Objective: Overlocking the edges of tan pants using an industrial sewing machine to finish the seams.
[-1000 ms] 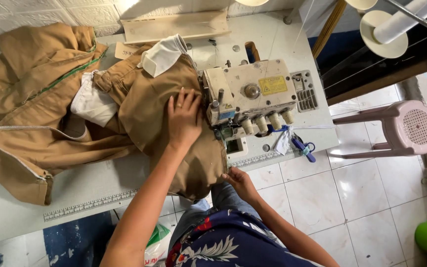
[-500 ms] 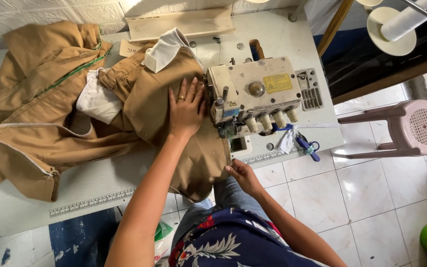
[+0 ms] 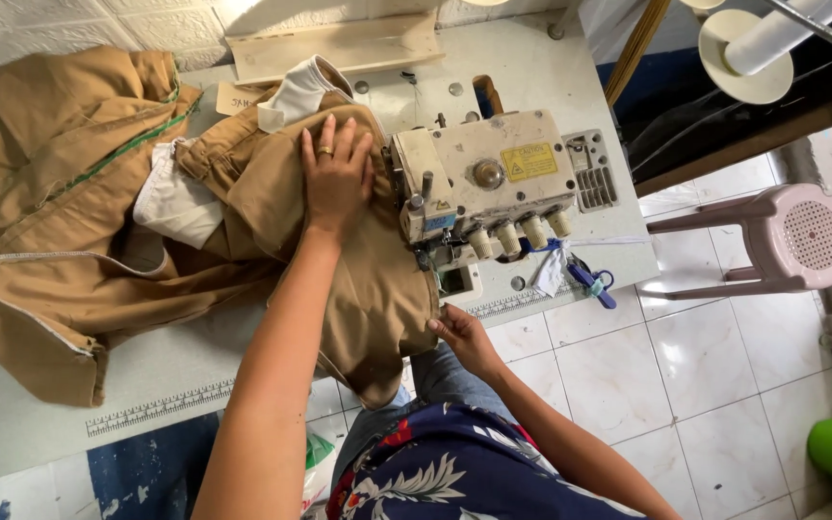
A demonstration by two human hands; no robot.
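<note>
Here the left hand [image 3: 336, 178] lies flat, fingers spread, on the tan cloth [image 3: 339, 260], pressing it to the worktop [image 3: 175, 385] just beside the left end of the serger [image 3: 483, 188]; its grip is released, holding nothing, and a ring shows on one finger. The right hand [image 3: 462, 337] sits at the worktop's near edge, below the serger's front, its grip pinched on the cloth's edge where the cloth hangs over that edge towards the person's lap. The cloth runs from the serger's needle area leftwards, bunching into a large tan heap [image 3: 60, 221] that covers the worktop's left half, with a white lining [image 3: 173, 202] showing in the folds and a green stitch line across the far left part. A ruler strip [image 3: 156, 409] runs along the near edge. Blue snips [image 3: 591, 284] lie near the worktop's right near corner, just right of the serger's knobs. A pink stool [image 3: 782, 236] stands on the tiled floor, well apart to the right.
</note>
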